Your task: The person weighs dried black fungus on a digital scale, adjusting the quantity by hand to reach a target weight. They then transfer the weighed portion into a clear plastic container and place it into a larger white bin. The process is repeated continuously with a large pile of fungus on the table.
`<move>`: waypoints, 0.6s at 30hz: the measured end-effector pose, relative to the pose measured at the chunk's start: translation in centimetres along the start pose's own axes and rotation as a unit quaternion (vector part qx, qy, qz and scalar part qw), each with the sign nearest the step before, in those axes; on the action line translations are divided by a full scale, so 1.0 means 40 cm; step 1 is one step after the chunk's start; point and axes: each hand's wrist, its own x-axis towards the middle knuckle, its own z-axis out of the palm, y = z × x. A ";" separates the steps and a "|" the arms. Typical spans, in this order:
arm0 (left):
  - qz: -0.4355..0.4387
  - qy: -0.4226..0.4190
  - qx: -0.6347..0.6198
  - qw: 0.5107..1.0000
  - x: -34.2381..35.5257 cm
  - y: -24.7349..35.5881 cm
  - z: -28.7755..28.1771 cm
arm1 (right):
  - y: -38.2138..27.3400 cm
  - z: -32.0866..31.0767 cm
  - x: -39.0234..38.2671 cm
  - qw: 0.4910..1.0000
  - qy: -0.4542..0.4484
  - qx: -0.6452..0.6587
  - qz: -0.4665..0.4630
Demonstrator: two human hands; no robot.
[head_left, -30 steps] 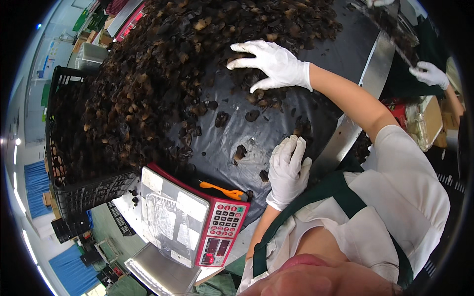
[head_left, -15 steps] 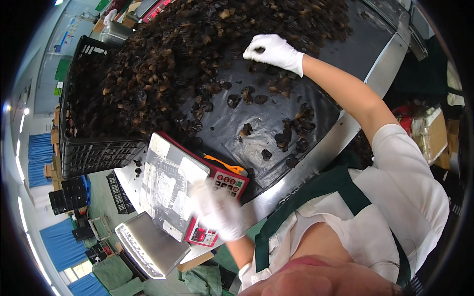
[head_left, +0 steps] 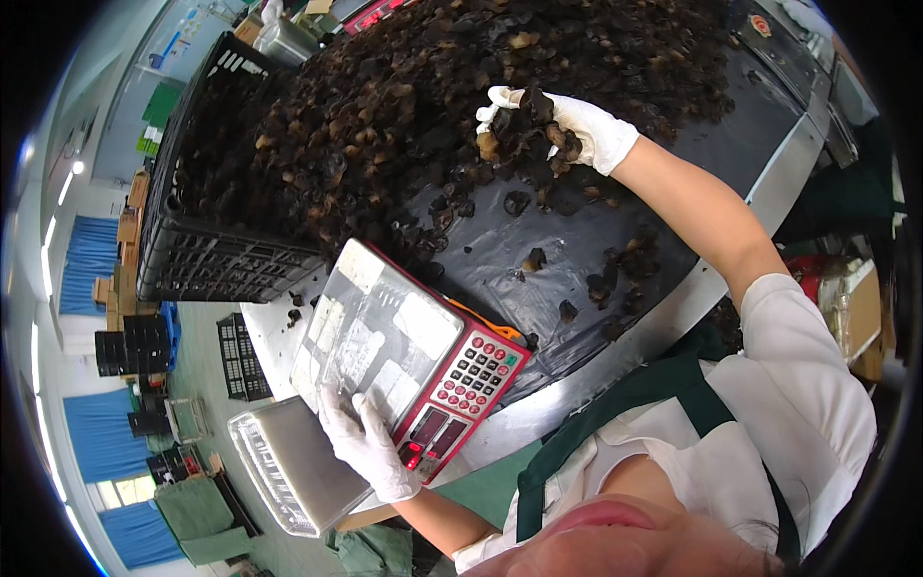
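A handful of dark dried wood ear mushrooms (head_left: 524, 130) is gripped in my right hand (head_left: 598, 135), which wears a white glove. That hand is above the near edge of the big mushroom heap (head_left: 385, 106). My gloved left hand (head_left: 365, 447) has its fingers extended over the near left edge of the red scale's metal plate (head_left: 385, 332); whether they press on it I cannot tell. The plate carries nothing but pale tape-like patches. Beside that hand stands a stack of clear plastic containers (head_left: 298, 466).
A black plastic crate (head_left: 231, 264) full of mushrooms borders the heap on the left. An orange-handled tool (head_left: 490, 322) lies behind the scale. Loose mushrooms are scattered over the dark table cover (head_left: 500, 279). The table's metal rim (head_left: 663, 313) runs along my body.
My right hand has closed around a clump of mushrooms and lifted it. My left hand, blurred before, has shifted left along the scale. The whole view has shifted slightly.
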 end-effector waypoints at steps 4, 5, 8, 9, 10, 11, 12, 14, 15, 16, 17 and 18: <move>0.054 -0.005 0.060 0.997 0.006 0.006 0.012 | 0.033 0.091 0.027 0.997 -0.043 0.035 0.050; 0.066 -0.003 0.062 0.996 0.006 -0.005 0.016 | 0.047 0.111 0.036 0.996 -0.052 0.041 0.053; 0.076 -0.006 0.090 0.993 0.015 0.020 0.012 | 0.089 0.163 0.071 0.987 -0.113 0.062 0.097; 0.071 0.007 0.091 0.993 0.013 0.018 0.009 | 0.101 0.183 0.082 0.977 -0.153 0.067 0.132; 0.072 0.030 0.113 0.990 0.016 0.023 0.009 | 0.110 0.215 0.078 0.976 -0.169 0.054 0.127; 0.073 0.053 0.136 0.987 0.021 0.032 0.010 | 0.118 0.248 0.068 0.974 -0.185 0.042 0.121; 0.112 0.077 0.110 0.985 0.031 0.040 0.016 | 0.118 0.290 0.046 0.975 -0.176 0.013 0.138; 0.194 0.120 0.089 0.970 0.050 0.090 0.015 | 0.167 0.340 0.060 0.964 -0.226 0.054 0.132; 0.220 0.131 0.077 0.964 0.066 0.116 0.030 | 0.185 0.357 0.064 0.958 -0.247 0.073 0.127; 0.254 0.135 0.064 0.956 0.081 0.150 0.043 | 0.194 0.370 0.063 0.962 -0.239 0.017 0.135; 0.286 0.141 0.056 0.946 0.092 0.178 0.047 | 0.205 0.393 0.061 0.959 -0.238 -0.037 0.146; 0.300 0.149 0.068 0.940 0.103 0.188 0.058 | 0.215 0.417 0.056 0.955 -0.245 -0.046 0.162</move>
